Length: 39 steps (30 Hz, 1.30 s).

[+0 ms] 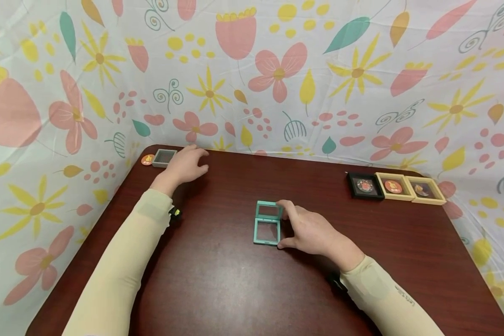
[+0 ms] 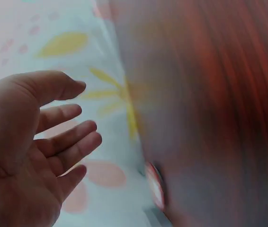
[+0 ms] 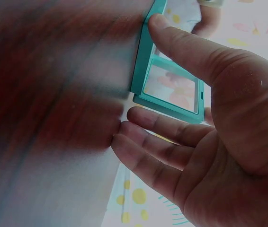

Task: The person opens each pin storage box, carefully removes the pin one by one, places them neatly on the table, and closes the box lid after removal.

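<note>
A teal case lies on the dark red-brown table, its 2 hinged halves apart: the clear-windowed base is flat and the lid tilts up at the side away from the person. The right hand reaches in from the right of the teal case and holds it, the thumb against the near corner of the base and the index finger at the lid's upper right corner; the right wrist view shows 3 other fingers extended below the teal case. Beyond and to the left of the teal case, the left hand is empty, its fingers spread a little and loosely bent, the thumb apart from them. It is nearest to a grey frame, though whether it touches it cannot be told; an orange round sticker sits just beside that frame. Beyond and to the right of the teal case, a black frame, an inner cream frame and an outer cream frame form a row, each with a picture inside. Behind the teal case hangs a flower-patterned cloth.
</note>
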Motion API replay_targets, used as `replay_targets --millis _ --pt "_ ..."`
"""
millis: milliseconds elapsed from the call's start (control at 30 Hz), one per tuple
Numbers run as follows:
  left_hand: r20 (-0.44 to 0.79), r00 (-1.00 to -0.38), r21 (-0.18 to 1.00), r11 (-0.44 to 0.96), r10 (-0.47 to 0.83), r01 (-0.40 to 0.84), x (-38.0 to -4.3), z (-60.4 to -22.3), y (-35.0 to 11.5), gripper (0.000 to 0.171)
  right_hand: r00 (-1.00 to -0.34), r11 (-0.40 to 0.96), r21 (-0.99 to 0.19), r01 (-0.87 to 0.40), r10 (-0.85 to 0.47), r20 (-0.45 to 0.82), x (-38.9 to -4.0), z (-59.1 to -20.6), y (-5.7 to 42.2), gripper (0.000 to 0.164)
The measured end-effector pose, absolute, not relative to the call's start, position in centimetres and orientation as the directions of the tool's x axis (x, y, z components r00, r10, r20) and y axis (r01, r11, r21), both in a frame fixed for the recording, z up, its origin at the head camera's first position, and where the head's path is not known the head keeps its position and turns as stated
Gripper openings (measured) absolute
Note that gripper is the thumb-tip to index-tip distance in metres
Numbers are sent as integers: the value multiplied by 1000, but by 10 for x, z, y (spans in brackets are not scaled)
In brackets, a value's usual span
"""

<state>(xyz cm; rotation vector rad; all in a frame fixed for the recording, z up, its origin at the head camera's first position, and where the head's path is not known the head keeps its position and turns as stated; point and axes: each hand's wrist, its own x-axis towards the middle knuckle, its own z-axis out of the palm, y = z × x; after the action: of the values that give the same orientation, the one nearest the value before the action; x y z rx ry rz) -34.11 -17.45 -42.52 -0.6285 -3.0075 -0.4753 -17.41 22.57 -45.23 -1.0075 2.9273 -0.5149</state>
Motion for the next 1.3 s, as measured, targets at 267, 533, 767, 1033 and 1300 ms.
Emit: replay_targets --millis 267,533,767,1033,1300 --pt "111 -910 384 827 399 410 -313 -416 -127 43 -790 737 -304 -604 -604 106 -175 -453 226 111" --pt "41 -937 578 757 346 305 -276 -422 -83 49 -780 724 -307 -618 -615 120 -175 -451 225 111" --pt "-82 -853 785 561 515 263 -253 -426 -62 58 -783 726 -313 -612 -611 113 -175 -451 226 111" --pt "-114 -779 816 505 617 281 -245 -435 -53 42 -788 730 -324 -602 -608 97 -176 -451 226 110" --pt "-160 -752 868 453 639 200 -249 -448 -52 45 -794 738 -325 -592 -602 79 -176 -451 226 110"
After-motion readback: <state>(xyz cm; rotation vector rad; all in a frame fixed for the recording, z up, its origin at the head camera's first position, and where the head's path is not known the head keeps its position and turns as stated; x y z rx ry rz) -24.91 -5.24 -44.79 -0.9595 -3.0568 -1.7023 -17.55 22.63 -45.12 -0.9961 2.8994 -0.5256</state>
